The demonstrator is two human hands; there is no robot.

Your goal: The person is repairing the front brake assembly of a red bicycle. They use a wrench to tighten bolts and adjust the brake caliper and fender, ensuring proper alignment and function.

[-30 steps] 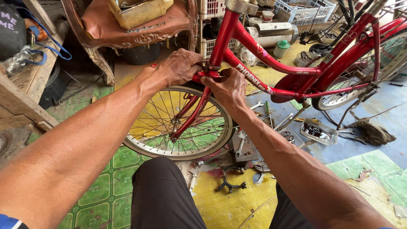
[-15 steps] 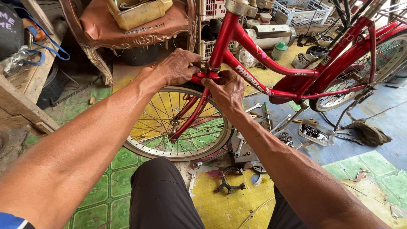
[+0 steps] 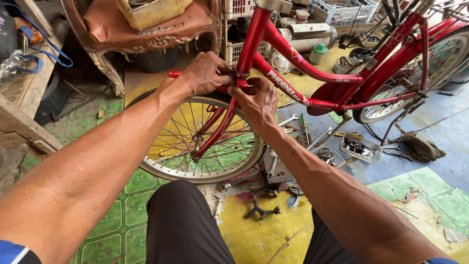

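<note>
Green patterned tiles point(image 3: 112, 234) and a yellow mat point(image 3: 254, 234) cover the cluttered workshop floor, where a red bike point(image 3: 312, 78) stands before a seated person. Both hands meet at the fork crown, just above the front wheel point(image 3: 195, 142). The left hand point(image 3: 205, 73) is clenched over the top of the fork from the left side; what its grip encloses cannot be told. The right hand point(image 3: 256, 100) curls against the frame's lower head tube, fingers pressed to the red metal beside the other hand. Spanners point(image 3: 288, 120) and a tray point(image 3: 361, 146) of small parts lie on the floor under the frame, near the wheel's right edge. A worn chair point(image 3: 146, 34) stands behind the wheel.
</note>
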